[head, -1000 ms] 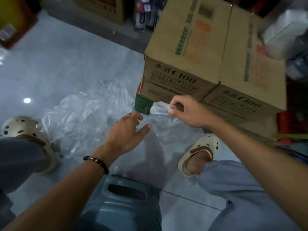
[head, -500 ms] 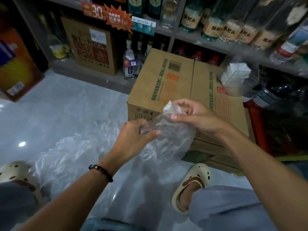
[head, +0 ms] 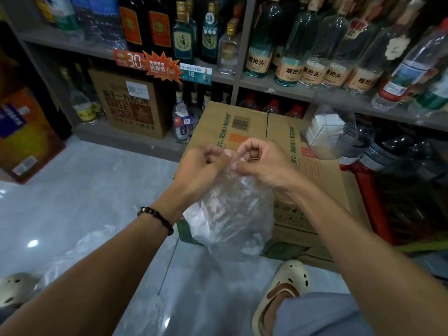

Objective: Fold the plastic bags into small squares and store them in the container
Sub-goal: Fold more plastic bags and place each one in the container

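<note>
A clear plastic bag (head: 230, 214) hangs in the air in front of me, crumpled and puffed out. My left hand (head: 198, 170) and my right hand (head: 261, 163) are close together at its top edge, each pinching the film between thumb and fingers. More clear plastic bags (head: 72, 258) lie loose on the grey floor at the lower left. A clear container (head: 332, 132) holding white folded pieces stands at the right, behind the cardboard box.
A large cardboard box (head: 315, 166) stands right behind the bag, on other boxes. Shelves (head: 278, 86) of glass bottles fill the back. A red crate (head: 378, 202) is at the right. My feet in cream clogs (head: 283, 287) rest on the floor.
Both hands lifted the bag from the floor up to chest height and came together at its top. My view tilted up from the floor to the shelves.
</note>
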A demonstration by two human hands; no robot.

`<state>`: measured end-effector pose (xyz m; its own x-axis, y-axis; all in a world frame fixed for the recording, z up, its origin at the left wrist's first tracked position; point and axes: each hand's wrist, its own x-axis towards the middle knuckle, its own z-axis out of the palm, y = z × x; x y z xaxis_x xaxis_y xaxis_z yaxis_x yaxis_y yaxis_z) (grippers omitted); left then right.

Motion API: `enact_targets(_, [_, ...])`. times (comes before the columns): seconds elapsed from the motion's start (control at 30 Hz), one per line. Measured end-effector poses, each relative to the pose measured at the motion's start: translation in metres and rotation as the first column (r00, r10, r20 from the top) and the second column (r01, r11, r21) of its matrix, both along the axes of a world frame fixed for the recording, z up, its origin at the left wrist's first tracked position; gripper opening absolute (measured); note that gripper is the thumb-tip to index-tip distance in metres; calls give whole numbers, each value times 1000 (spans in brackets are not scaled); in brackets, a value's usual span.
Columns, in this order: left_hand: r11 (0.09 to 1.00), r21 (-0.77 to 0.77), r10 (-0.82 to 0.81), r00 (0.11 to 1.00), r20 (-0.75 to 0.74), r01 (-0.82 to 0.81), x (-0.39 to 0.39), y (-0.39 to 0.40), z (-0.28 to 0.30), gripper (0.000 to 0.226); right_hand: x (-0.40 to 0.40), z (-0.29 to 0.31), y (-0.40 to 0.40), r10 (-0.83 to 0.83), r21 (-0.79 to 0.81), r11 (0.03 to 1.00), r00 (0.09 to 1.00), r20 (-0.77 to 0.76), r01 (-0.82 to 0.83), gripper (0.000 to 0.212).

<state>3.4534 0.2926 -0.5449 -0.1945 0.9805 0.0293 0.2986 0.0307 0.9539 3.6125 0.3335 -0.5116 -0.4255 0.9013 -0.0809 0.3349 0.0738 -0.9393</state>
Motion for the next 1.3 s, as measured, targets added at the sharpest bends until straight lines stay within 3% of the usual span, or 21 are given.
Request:
enact_targets(0.1, [996,85,0,1000,-4,0,1,13,11,21,15,8,7,19,-22,1000,1000,-3,-19,31])
enact_targets(0.23, [984,173,58,997,-59,-47,-11,25,17,21,48,7,15,146,-227,967,983,113,-118,53])
enact_targets(0.4, [969,237,96,992,-84,-74,-20,33,16,22,68,2,26,221,-297,944,945,242,-144,29])
enact_targets(0.6, [964,248,107,994,-40,-93,-22,43,18,21,68,-10,22,187,-203,971,935,303,-128,13])
enact_targets(0.77, [956,221,207,977,-55,-191,-37,61,18,18,86,2,31,55,-395,915,996,-73,-79,18])
enact_targets(1.03, [960,158,229,973,19,-229,-32,86,21,21,98,18,67,-255,-280,942,939,-233,186,11])
enact_targets(1.17, [949,186,264,964,-32,-253,-33,104,11,20,94,16,100,-427,-172,896,900,-88,409,9])
enact_targets(1.3, [924,136,377,913,-159,-358,-32,119,-10,21,79,4,129,-503,113,863,860,85,493,11])
